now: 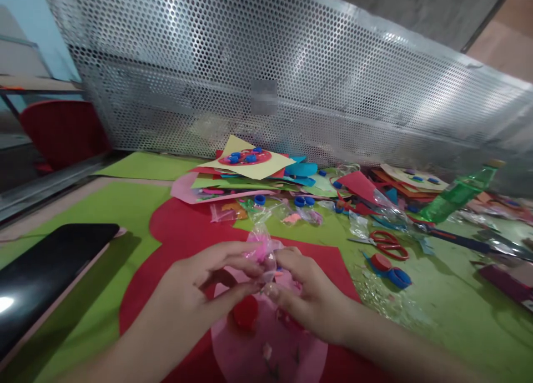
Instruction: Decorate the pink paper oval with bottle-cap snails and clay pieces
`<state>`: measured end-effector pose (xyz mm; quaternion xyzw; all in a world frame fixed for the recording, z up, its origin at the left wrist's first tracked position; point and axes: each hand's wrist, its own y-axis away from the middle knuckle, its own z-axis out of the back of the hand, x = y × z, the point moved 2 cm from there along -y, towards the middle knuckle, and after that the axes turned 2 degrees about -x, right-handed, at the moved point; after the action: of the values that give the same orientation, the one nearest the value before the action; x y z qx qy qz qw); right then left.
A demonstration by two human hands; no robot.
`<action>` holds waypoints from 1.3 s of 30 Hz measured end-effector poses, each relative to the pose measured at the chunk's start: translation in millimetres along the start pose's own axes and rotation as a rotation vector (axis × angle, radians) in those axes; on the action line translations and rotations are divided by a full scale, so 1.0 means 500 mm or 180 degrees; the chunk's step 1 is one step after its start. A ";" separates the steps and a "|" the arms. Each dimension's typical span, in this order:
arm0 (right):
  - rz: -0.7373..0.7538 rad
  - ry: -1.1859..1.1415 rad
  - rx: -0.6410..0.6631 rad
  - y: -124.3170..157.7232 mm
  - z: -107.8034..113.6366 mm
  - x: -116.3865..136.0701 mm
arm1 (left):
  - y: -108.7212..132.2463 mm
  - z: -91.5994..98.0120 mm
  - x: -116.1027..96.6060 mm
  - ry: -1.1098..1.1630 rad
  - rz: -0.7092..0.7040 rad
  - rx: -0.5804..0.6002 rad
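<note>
Gripping a clear plastic bag (262,251) of pink material, the left hand (189,288) and right hand (318,291) nearly meet above pink paper (245,355); from the bag, a red cap (245,312) lies towards seven o'clock, red-handled scissors (389,245) at three o'clock

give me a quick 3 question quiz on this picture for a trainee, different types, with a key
1. Open: what are the left hand and right hand handling together?
2. Multiple choice: what colour are the handles of the scissors? A) blue B) red C) green
3. True or false: the phone lies to the left of both hands.

Key: 1. A clear plastic packet with something pink showing. 2. B. 3. True.
</note>
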<state>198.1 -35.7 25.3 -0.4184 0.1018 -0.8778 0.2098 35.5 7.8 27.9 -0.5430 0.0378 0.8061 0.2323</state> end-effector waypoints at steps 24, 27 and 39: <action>-0.0252 0.0115 -0.0102 -0.001 -0.009 0.002 | 0.010 0.004 0.003 -0.1148 -0.1478 -0.0285; -0.0280 0.0196 -0.0147 0.002 -0.015 0.007 | 0.025 0.001 -0.007 -0.1671 -0.2222 -0.0444; -0.0386 -0.0099 -0.0146 0.009 -0.026 0.006 | 0.037 -0.006 -0.018 -0.2257 -0.2805 -0.0559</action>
<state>187.7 -41.3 17.9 -0.4421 0.0930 -0.8797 0.1482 33.2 -12.8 31.2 -0.2212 -0.3395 0.7661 0.4989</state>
